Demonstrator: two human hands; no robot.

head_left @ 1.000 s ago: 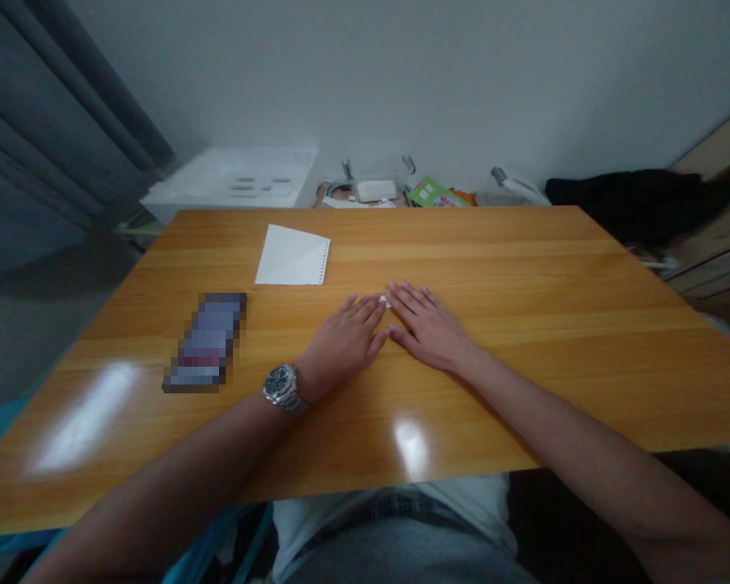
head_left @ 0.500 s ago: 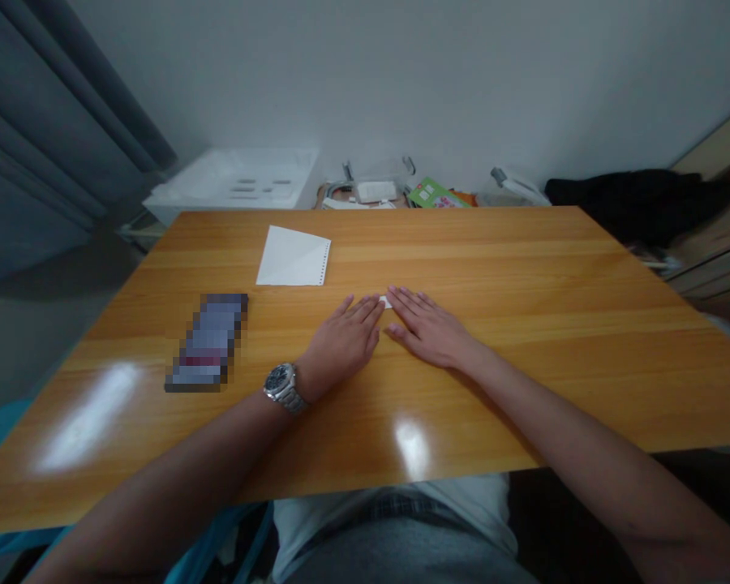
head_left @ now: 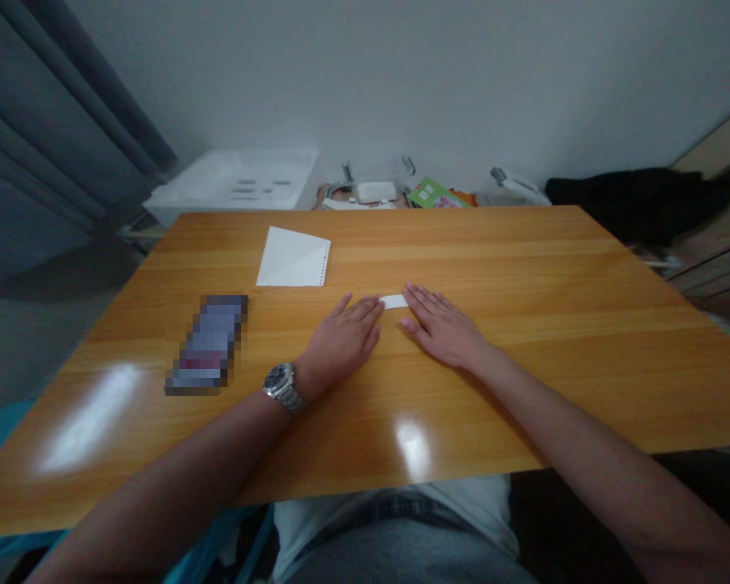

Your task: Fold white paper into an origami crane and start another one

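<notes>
A narrow white strip of paper point(head_left: 393, 302) lies flat on the wooden table point(head_left: 523, 284) between my hands. My left hand point(head_left: 345, 334), with a metal watch point(head_left: 284, 387) at its wrist, rests flat with its fingertips on the strip's left end. From the other side, my right hand point(head_left: 441, 328) lies palm down, fingers stretched out, its fingertips on the right end. Both ends of the strip are hidden under the fingers. Farther back and to the left is a white sheet of paper point(head_left: 294, 257) with a perforated right edge.
A blurred-out phone-like object point(head_left: 210, 342) lies on the table's left side. Beyond the far edge are a white plastic tray point(head_left: 237, 182), cables and a green booklet point(head_left: 435, 195). Dark cloth point(head_left: 638, 203) is heaped at the back right.
My right hand has slid a little to the right along the strip, so more of the white paper shows. My left hand has stayed almost in place.
</notes>
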